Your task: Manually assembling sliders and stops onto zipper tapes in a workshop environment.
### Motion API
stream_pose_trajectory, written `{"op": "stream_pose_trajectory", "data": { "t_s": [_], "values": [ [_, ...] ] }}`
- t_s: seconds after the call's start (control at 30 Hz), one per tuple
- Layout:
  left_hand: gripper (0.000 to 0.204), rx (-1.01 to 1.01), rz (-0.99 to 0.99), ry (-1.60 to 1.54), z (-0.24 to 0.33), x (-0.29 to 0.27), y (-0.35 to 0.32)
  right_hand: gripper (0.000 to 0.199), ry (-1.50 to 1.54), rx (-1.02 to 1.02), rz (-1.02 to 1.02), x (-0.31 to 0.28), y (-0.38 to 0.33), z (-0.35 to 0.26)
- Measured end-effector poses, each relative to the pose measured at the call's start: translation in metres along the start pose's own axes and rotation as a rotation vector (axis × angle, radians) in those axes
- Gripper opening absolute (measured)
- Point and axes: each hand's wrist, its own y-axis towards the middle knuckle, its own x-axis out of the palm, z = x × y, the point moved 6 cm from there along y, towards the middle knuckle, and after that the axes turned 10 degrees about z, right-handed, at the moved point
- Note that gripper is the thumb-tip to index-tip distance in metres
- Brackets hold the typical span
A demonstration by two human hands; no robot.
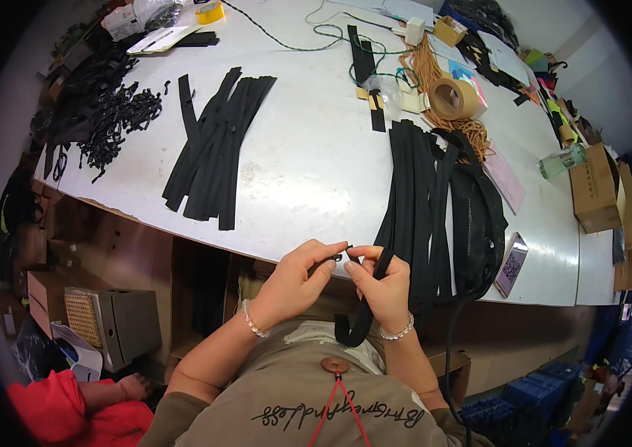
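My right hand (381,281) is closed on a black fabric strip (355,331) that looks like a zipper tape; it loops over the fingers and hangs down in front of my shirt. My left hand (302,277) pinches a small black piece (337,258) at the strip's upper end. The fingertips of both hands nearly meet just off the table's front edge. To the right of my right hand lies a bundle of long black strips (411,201). Another fanned stack of black strips (215,153) lies farther left on the white table (308,164).
A heap of small black cord pieces (118,123) lies at the left. At the right are a black pouch (476,231), a phone (510,264), a tape roll (454,99), orange cord (424,67), a bottle (562,160) and a cardboard box (597,188). Someone's red-clothed leg (77,406) shows lower left.
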Motion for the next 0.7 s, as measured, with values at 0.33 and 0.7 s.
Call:
{"op": "stream_pose_trajectory", "data": {
  "t_s": [0.33, 0.7],
  "values": [
    [0.039, 0.328, 0.058, 0.404, 0.031, 0.006, -0.014, 0.013, -0.205, -0.058, -0.044, 0.003, -0.002, -0.001],
    [0.036, 0.087, -0.037, 0.108, 0.026, 0.001, -0.015, 0.009, 0.064, 0.136, -0.056, -0.001, -0.006, 0.011]
  ]
}}
